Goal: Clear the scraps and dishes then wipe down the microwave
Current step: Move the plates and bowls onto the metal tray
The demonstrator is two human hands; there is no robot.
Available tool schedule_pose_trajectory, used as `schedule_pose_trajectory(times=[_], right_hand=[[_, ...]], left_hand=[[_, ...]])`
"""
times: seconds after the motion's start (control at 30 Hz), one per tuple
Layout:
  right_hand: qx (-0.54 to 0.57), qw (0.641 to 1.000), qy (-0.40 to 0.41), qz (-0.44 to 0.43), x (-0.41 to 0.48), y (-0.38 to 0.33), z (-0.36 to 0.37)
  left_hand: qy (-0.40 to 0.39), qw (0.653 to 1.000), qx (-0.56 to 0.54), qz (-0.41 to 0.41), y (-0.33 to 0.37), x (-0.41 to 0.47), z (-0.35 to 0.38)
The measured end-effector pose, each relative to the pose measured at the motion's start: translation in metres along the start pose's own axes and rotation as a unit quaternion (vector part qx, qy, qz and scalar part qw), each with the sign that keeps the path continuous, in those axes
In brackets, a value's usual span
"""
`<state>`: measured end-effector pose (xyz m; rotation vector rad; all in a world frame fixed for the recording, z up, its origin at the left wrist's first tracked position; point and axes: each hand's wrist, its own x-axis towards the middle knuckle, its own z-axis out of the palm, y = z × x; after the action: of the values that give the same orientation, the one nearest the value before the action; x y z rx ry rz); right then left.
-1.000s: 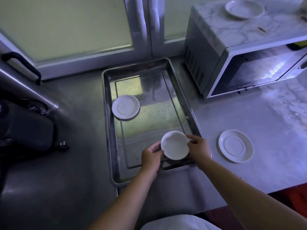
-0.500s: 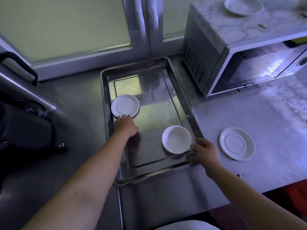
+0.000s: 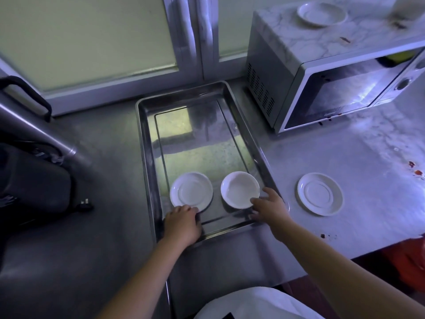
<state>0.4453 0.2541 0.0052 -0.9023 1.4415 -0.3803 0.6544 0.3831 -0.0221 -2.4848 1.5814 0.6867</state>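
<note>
Gathering dishes in the tray [image 3: 147, 157], we should stack gently: our left hand [image 3: 182, 223] touches the saucer [image 3: 190, 191], grip unclear; our right hand [image 3: 269, 207], fingers spread, touches the bowl [image 3: 239, 188].

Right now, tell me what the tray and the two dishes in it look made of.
Tray: likely stainless steel, polished; its floor shows mirror-like reflections. Left saucer and right dish: probably glazed ceramic, glossy white with soft highlights; melamine can't be excluded.
</note>
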Motion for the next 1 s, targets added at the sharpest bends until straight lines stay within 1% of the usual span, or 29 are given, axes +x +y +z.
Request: schedule_pose_trajectory(times=[0.07, 0.13, 0.23, 0.33, 0.4, 0.43, 0.5, 0.53, 0.57, 0.6, 0.63, 0.67, 0.7, 0.77, 0.8, 0.9, 1.0], right_hand=[[0.087, 0.994, -0.008, 0.06, 0.002, -0.006, 0.008], [0.137, 0.987, -0.002, 0.078, 0.003, -0.011, 0.014], [0.154, 0.985, 0.013, 0.074, 0.007, -0.015, 0.02], [0.139, 0.987, 0.021, 0.071, 0.003, -0.019, 0.022], [0.109, 0.992, 0.028, 0.056, -0.003, -0.02, 0.017], [0.094, 0.994, 0.035, 0.039, -0.006, -0.02, 0.012], [0.041, 0.996, 0.075, -0.028, -0.009, -0.02, -0.006], [-0.019, 0.991, 0.115, -0.07, -0.007, -0.019, -0.02], [-0.086, 0.978, 0.16, -0.106, -0.005, -0.019, -0.035], [-0.142, 0.96, 0.202, -0.134, 0.0, -0.019, -0.051], [-0.183, 0.944, 0.235, -0.142, 0.008, -0.018, -0.068], [-0.208, 0.936, 0.254, -0.127, 0.016, -0.017, -0.084], [-0.226, 0.936, 0.257, -0.086, 0.023, -0.018, -0.099], [-0.256, 0.938, 0.232, 0.002, 0.036, -0.02, -0.123], [-0.275, 0.936, 0.216, 0.031, 0.043, -0.021, -0.131], [-0.347, 0.922, 0.163, 0.055, 0.063, -0.02, -0.146], [-0.429, 0.894, 0.122, 0.047, 0.08, -0.02, -0.149]], left_hand=[[0.005, 1.0, -0.012, -0.009, 0.002, -0.01, 0.007], [0.004, 1.0, -0.02, -0.015, 0.004, -0.017, 0.01], [-0.001, 0.999, -0.025, -0.023, 0.003, -0.022, 0.011], [0.001, 0.999, -0.042, -0.021, 0.003, -0.025, 0.012], [0.016, 0.997, -0.075, -0.015, 0.006, -0.027, 0.013], [0.03, 0.994, -0.109, -0.01, 0.007, -0.027, 0.014], [0.054, 0.979, -0.197, 0.007, 0.014, -0.027, 0.015], [0.059, 0.967, -0.245, 0.019, 0.02, -0.027, 0.014], [0.057, 0.955, -0.29, 0.031, 0.027, -0.028, 0.012], [0.051, 0.944, -0.322, 0.042, 0.035, -0.03, 0.011], [0.044, 0.937, -0.342, 0.053, 0.043, -0.031, 0.009], [0.035, 0.933, -0.354, 0.06, 0.051, -0.033, 0.007], [0.029, 0.929, -0.364, 0.066, 0.059, -0.035, 0.006], [0.009, 0.924, -0.376, 0.068, 0.072, -0.035, 0.008], [-0.003, 0.923, -0.38, 0.065, 0.077, -0.035, 0.009], [-0.04, 0.915, -0.401, 0.036, 0.087, -0.034, 0.012], [-0.03, 0.909, -0.415, 0.01, 0.089, -0.033, 0.015]])
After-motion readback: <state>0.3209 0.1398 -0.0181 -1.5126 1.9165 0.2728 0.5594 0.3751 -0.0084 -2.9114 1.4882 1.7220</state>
